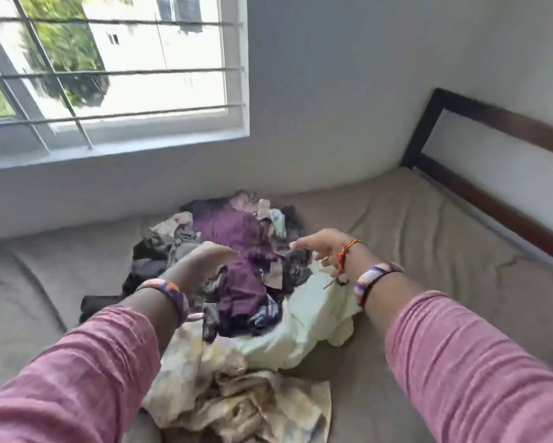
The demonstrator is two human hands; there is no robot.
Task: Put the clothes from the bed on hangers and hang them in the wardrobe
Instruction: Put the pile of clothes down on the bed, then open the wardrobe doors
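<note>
A heap of mixed clothes lies in the middle of the bed (428, 238). On top is a purple garment (237, 231), with a pale green one (313, 318) at the right and a cream floral one (237, 398) at the near end. Grey and dark pieces (160, 251) sit at the left. My left hand (205, 260) hovers over the heap's left side with fingers stretched forward, holding nothing. My right hand (320, 247) reaches over the right side, fingers extended and loose, just above the pale green cloth. Both hands are blurred. No hangers or wardrobe are in view.
The bed has a beige cover and a dark wooden headboard (499, 161) at the right. A grey wall runs behind it, with a barred window (109, 71) and its sill at the upper left. Bare mattress lies on both sides of the heap.
</note>
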